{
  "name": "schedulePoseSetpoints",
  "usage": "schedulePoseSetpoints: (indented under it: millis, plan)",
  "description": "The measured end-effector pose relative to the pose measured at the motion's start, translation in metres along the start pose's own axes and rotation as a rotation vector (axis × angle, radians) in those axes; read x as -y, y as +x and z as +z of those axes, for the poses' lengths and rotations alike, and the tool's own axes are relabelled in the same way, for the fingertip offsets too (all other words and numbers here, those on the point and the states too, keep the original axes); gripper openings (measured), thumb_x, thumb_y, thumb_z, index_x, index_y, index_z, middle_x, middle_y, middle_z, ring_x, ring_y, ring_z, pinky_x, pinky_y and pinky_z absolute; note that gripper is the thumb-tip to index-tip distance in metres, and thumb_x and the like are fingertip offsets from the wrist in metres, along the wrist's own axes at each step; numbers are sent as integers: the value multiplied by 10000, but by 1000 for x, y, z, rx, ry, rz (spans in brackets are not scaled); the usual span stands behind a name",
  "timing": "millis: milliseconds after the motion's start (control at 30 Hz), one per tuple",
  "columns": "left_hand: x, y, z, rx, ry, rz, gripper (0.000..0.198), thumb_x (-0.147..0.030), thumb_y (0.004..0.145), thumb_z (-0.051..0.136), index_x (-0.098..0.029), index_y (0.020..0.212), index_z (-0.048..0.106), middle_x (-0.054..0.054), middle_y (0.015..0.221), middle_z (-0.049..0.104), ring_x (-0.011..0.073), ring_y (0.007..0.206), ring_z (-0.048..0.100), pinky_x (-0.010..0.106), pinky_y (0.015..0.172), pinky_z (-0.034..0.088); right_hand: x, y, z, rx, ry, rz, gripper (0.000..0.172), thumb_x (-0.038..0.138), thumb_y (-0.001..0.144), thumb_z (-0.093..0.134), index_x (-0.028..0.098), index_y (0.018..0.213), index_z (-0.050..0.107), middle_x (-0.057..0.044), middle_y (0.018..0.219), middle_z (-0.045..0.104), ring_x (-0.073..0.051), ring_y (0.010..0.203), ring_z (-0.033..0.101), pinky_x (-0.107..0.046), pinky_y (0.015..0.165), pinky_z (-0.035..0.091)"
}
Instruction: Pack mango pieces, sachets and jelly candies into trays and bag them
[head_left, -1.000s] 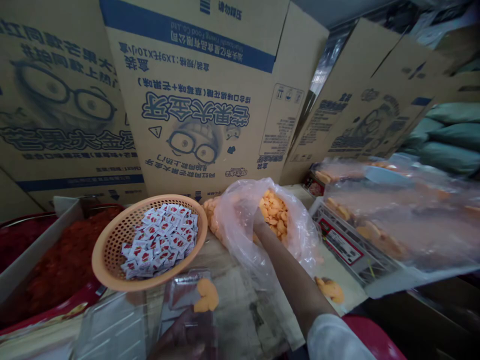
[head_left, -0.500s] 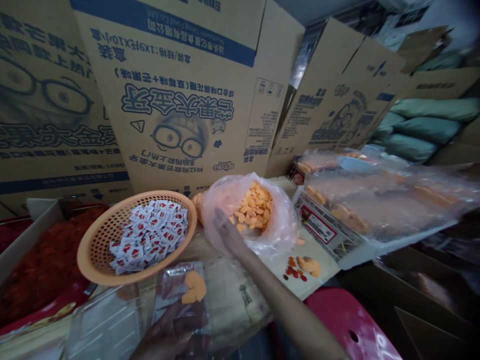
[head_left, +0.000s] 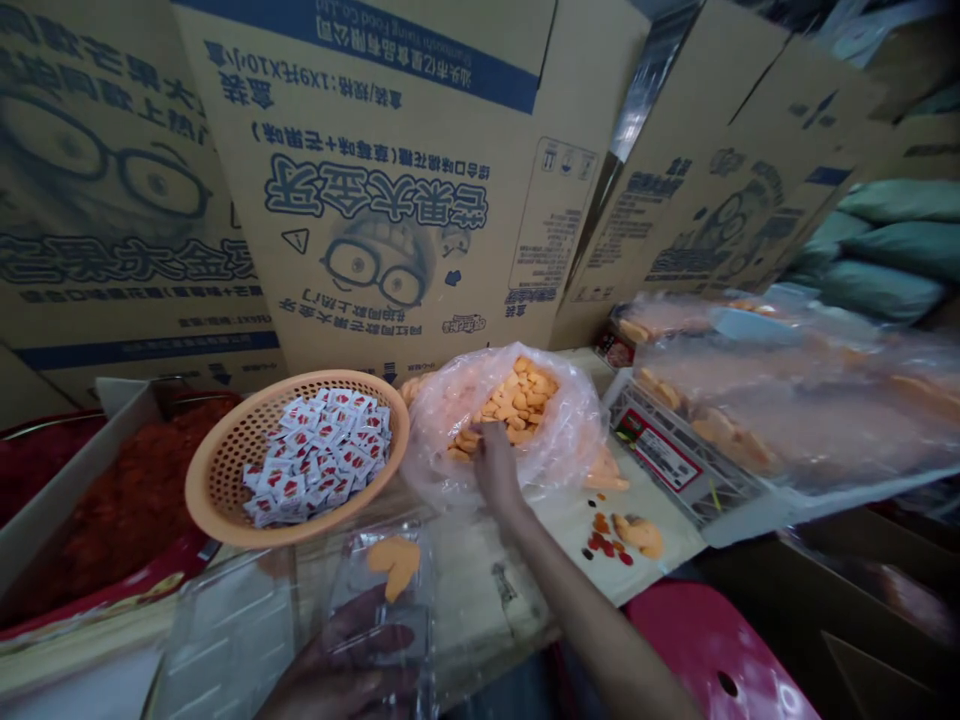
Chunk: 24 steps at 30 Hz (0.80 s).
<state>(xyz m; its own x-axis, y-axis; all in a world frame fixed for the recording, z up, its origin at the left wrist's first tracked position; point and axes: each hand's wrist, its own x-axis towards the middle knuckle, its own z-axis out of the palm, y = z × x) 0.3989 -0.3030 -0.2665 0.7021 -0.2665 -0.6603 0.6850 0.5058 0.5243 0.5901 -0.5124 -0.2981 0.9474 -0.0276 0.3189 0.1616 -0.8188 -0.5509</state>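
The person's right hand (head_left: pixel 495 465) is in the mouth of the plastic bag (head_left: pixel 566 440), among orange pieces (head_left: pixel 525 400); its grip cannot be told. The left hand (head_left: pixel 349 655) is at a clear tray (head_left: pixel 415 607), its hold unclear. The tray, long axis toward the person, lies left of the bag and nearer.

r hand (head_left: pixel 498 470) blurry, fingertips unclear; l hand (head_left: pixel 341 655) runs off btm; carton (head_left: pixel 517 140) top cropped.

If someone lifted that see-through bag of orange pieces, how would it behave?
The bag would probably sag and fold, since its thin plastic is already crumpled. It might also spill if tipped: its mouth gapes open and the orange pieces inside look loose.
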Motion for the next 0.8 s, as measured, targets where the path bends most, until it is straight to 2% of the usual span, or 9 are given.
schedulePoseSetpoints:
  millis: [100, 200, 267, 367, 500, 567, 633, 733, 800]
  plan:
    - [2, 3, 0, 21, -19, 34, 805, -139, 527, 749, -248, 1264, 444, 98, 1110, 624, 317, 1008, 582, 408, 791, 454, -17, 26, -3, -5, -55, 89, 243, 144, 729, 494, 120, 963, 555, -136, 1001, 550, -218, 933, 509, -297, 764, 396]
    - [0, -2, 1, 48, -45, 71, 616, -114, 530, 734, -247, 1108, 568, 84, 1172, 593, 329, 1051, 556, 439, 810, 449, -24, 39, 7, 49, -58, 98, 129, 149, 679, 556, 144, 807, 571, -79, 820, 582, -187, 782, 531, -258, 675, 387]
    - [-3, -9, 0, 77, -65, 96, 578, -104, 555, 709, -231, 1102, 571, 95, 1211, 566, 333, 1060, 549, 455, 831, 440, -26, 39, 9, 29, -52, 110, 84, 159, 719, 509, 146, 783, 562, -54, 749, 574, -165, 725, 522, -247, 655, 378]
    - [-11, -21, -6, 117, -73, 133, 613, -98, 622, 659, -234, 1200, 502, 114, 1258, 524, 323, 1065, 547, 474, 868, 424, -21, 31, -7, -48, -31, 105, 168, 234, 790, 440, 132, 860, 555, -68, 805, 576, -168, 749, 516, -270, 690, 388]
    - [-19, -31, -17, 210, -77, 201, 714, -56, 662, 606, -270, 1303, 375, 118, 1274, 501, 305, 1064, 550, 457, 858, 437, 17, 10, -47, -249, 302, -4, 280, 368, 794, 485, 141, 942, 550, -71, 873, 579, -169, 765, 522, -290, 695, 414]
    - [-23, -33, -22, 241, -74, 240, 726, -38, 665, 593, -273, 1310, 357, 120, 1259, 508, 302, 1063, 550, 447, 849, 443, 54, -5, -63, -117, 514, -67, 251, 376, 764, 545, 169, 902, 576, -34, 811, 588, -148, 704, 523, -272, 653, 419]
    - [-26, -36, -27, 255, -77, 277, 726, -21, 664, 589, -275, 1304, 358, 116, 1244, 516, 304, 1070, 545, 455, 860, 435, 95, -20, -70, 184, 582, -165, 203, 350, 740, 585, 185, 856, 609, -14, 756, 597, -132, 645, 507, -258, 610, 408]
    - [-28, -40, -34, 247, -111, 329, 722, -3, 667, 581, -285, 1292, 355, 103, 1238, 518, 304, 1077, 541, 482, 889, 411, 152, -42, -62, 467, 546, -360, 121, 278, 742, 583, 209, 828, 632, -6, 751, 603, -121, 630, 498, -247, 582, 390]
    - [-29, -43, -40, 239, -145, 358, 705, 4, 669, 576, -290, 1273, 364, 94, 1226, 525, 297, 1070, 548, 494, 903, 398, 181, -53, -48, 534, 513, -450, 96, 230, 759, 560, 209, 830, 621, -2, 752, 599, -121, 652, 504, -243, 592, 384]
